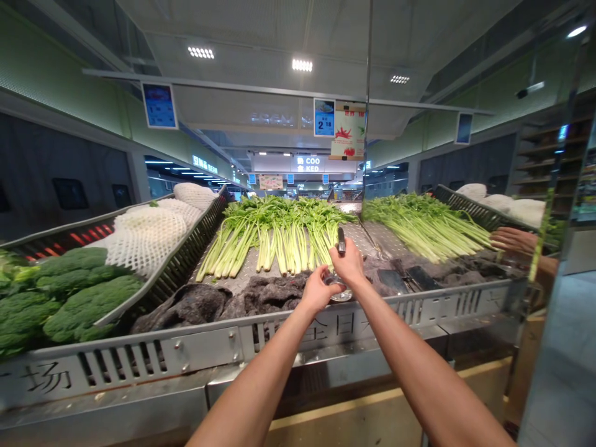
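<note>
My right hand (348,262) is closed around a dark handle (341,241) whose end sticks up above the fist. Just below it, a clear, shiny round thing (341,294) shows; whether it joins the handle I cannot tell. My left hand (318,290) curls at its left side, thumb and fingers pinching its edge. Both hands are close together over the front of the produce stand. Directly behind them lie bunches of celery (284,245), leafy tops away from me and pale stalks toward me. Dark grey cloth (265,295) lies crumpled beside my left hand.
Broccoli (93,292) and white net-wrapped produce (146,233) fill the left side, bounded by a black crate wall (195,248). A grey slotted rail (205,347) runs along the front. At right, a mirror panel (447,174) reflects celery and a hand. Price signs (324,118) hang overhead.
</note>
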The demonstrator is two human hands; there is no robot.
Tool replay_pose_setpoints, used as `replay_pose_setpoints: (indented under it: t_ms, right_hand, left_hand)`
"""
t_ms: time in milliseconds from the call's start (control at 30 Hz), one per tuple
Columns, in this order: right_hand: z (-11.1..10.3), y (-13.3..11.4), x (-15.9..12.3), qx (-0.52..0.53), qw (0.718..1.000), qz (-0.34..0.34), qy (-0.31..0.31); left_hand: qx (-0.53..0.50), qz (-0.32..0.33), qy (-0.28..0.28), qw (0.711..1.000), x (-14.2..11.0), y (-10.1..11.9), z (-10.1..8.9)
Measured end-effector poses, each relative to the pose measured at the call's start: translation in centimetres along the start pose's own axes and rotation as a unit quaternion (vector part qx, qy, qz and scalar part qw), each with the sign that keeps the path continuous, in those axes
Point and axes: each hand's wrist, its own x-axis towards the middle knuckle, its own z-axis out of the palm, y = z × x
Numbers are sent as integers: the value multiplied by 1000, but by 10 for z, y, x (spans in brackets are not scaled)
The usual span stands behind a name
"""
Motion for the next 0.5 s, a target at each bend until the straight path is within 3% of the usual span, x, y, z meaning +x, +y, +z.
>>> replay_pose_setpoints:
  t_ms: [500]
  right_hand:
    - [11, -12, -3, 0, 1000, -10, -6]
  left_hand:
    - [24, -12, 42, 999, -11, 6, -16]
